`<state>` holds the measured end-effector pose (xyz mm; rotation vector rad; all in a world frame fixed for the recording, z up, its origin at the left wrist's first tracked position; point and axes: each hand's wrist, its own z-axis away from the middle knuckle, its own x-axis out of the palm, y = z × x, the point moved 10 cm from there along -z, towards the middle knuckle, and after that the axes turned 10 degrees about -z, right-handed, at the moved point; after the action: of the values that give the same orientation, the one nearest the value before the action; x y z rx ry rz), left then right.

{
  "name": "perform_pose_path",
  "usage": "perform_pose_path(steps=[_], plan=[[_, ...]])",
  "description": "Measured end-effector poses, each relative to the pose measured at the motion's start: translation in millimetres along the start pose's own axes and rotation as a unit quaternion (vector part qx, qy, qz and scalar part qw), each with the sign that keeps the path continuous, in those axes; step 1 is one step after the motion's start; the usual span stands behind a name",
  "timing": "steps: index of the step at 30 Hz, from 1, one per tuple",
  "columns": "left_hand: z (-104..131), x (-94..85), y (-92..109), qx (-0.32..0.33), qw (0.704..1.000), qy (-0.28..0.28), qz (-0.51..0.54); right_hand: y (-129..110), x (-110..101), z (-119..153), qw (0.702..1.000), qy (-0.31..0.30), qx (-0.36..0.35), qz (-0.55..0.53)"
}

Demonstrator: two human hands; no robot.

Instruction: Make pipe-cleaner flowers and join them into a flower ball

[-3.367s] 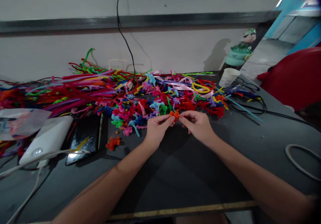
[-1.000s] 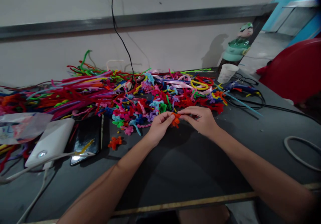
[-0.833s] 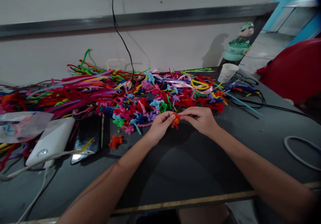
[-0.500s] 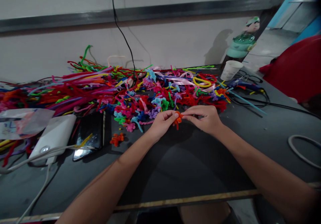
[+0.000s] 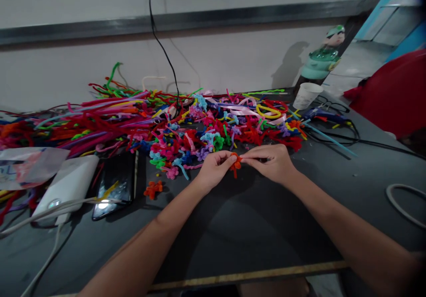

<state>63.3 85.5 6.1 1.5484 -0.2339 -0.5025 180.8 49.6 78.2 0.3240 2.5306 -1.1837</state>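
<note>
Between my two hands is a small orange pipe cleaner flower [image 5: 236, 165], with a short end hanging down from it. My left hand [image 5: 214, 168] pinches it from the left between thumb and fingers. From the other side, the thumb and fingertips of my right hand [image 5: 271, 162] are closed on its right edge. The fingers partly cover its shape. Another orange pipe cleaner flower [image 5: 153, 189] lies on the dark table, left of my left forearm. Just beyond my hands is a heap of finished pipe cleaner flowers [image 5: 199, 142] in many colours.
Loose pipe cleaners [image 5: 109, 115] spread along the wall at the back left. On the left lie a phone [image 5: 116, 186], a white power bank [image 5: 68, 184] with cables and a plastic bag [image 5: 29, 166]. A paper cup [image 5: 306, 96], a green bottle [image 5: 321, 60] and glasses [image 5: 333, 104] are at the back right.
The view has shifted slightly, so everything sits a little lower. Both hands keep hold of the orange flower, and the right hand's fingers have drawn a bit closer together.
</note>
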Motion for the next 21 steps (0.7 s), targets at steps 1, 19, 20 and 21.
perform_pose_path(steps=[1, 19, 20, 21], plan=[[0, -0.4, -1, -0.002, 1.000, 0.002, -0.001, 0, 0, 0, 1.000, 0.001, 0.001, 0.001], [2, -14.3, -3, 0.017, 0.994, 0.109, 0.003, 25, -8, 4, 0.987, 0.067, 0.146, -0.011], [3, -15.9, -2, 0.023, 0.992, 0.119, -0.015, 24, -8, 3, 0.987, 0.060, 0.148, -0.008], [3, -17.4, -1, 0.027, 0.991, 0.129, -0.033, 23, -7, 3, 0.987, 0.051, 0.151, -0.006]])
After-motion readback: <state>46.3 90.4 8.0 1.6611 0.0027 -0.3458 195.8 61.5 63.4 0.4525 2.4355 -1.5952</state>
